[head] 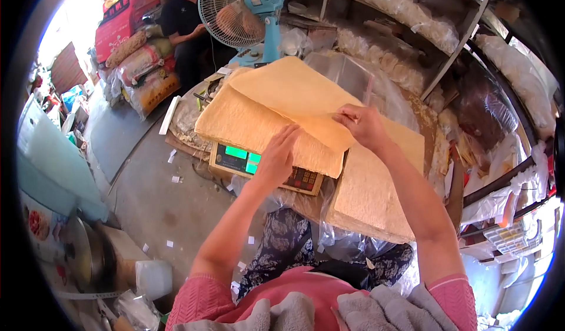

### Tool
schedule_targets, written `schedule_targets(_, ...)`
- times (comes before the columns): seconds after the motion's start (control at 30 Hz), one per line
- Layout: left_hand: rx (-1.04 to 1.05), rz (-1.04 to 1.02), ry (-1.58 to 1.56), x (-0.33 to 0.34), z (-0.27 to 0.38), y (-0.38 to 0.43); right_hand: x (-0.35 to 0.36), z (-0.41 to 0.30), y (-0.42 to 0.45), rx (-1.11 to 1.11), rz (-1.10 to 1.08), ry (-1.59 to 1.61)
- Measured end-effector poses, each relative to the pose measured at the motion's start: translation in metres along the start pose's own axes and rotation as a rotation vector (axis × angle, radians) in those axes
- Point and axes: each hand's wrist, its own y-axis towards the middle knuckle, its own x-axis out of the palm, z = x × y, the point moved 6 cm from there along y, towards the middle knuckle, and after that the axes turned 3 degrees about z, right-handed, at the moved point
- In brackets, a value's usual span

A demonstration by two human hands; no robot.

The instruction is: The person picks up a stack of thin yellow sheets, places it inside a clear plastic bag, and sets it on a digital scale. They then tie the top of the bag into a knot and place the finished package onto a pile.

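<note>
A stack of thin yellowish sheets (247, 123) lies on a digital scale (234, 158) with lit green displays. My right hand (359, 126) pinches the edge of a top sheet (291, 86), which is partly lifted and turned at an angle over the stack. My left hand (278, 156) rests with its fingers on the near part of the stack, above the scale's front panel, partly covering the displays and keys. To the right, beside the scale, lies a second, thicker stack of similar sheets (375, 194), partly behind my right forearm.
A blue fan (265, 26) stands beyond the stacks. Behind it to the left sits a person (185, 26) in dark clothes, near piled sacks (150, 88). Clear plastic bags (393, 92) lie at the table's far right. Shelves (388, 4) hold bagged goods. Small white scraps dot the floor.
</note>
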Motion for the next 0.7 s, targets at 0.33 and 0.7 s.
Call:
schedule_targets(0.33,-0.568,0.191,-1.261,0.047,0.019,0.015,-0.068,-0.041,-0.033,-0.205,0.19,-0.223)
schedule_targets(0.7,-0.795,-0.137,-0.974,0.158,0.089,0.025,-0.045,-0.007,-0.201,0.138,0.053,-0.311)
